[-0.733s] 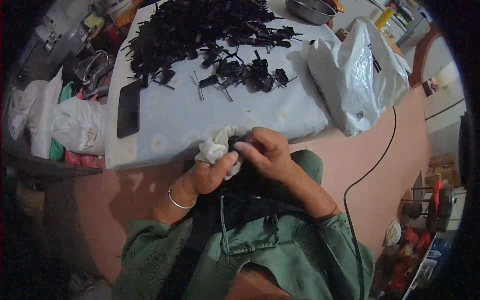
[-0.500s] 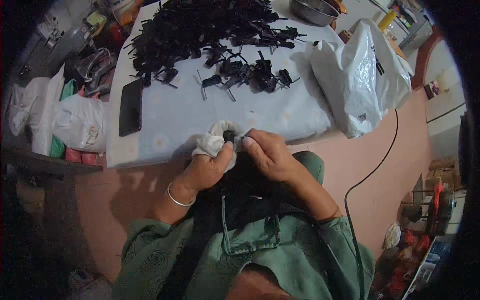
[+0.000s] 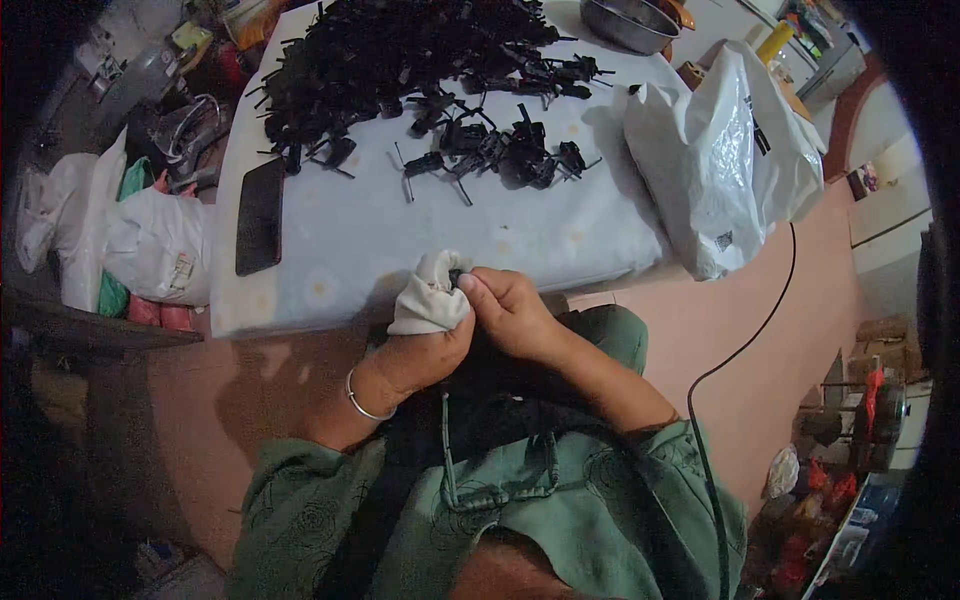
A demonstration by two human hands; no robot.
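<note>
Just in front of the table edge, my two hands meet over a small black part, mostly hidden by fingers and cloth. Off-white cloth, perhaps a glove, covers the fingers of my left hand, which is closed around the part's lower side. My right hand pinches the part's right side between thumb and curled fingers. Beyond them, several black plastic pieces with thin prongs lie on the white tablecloth. Behind these spreads a big heap of similar black pieces.
A dark phone lies at the table's left edge. On the right stands a white plastic bag, with a metal bowl behind it. White sacks crowd the left side. A black cable runs down the right.
My right hand has shifted left, closer to the cloth. The cloth-covered left hand has turned, and less of the black part shows now.
</note>
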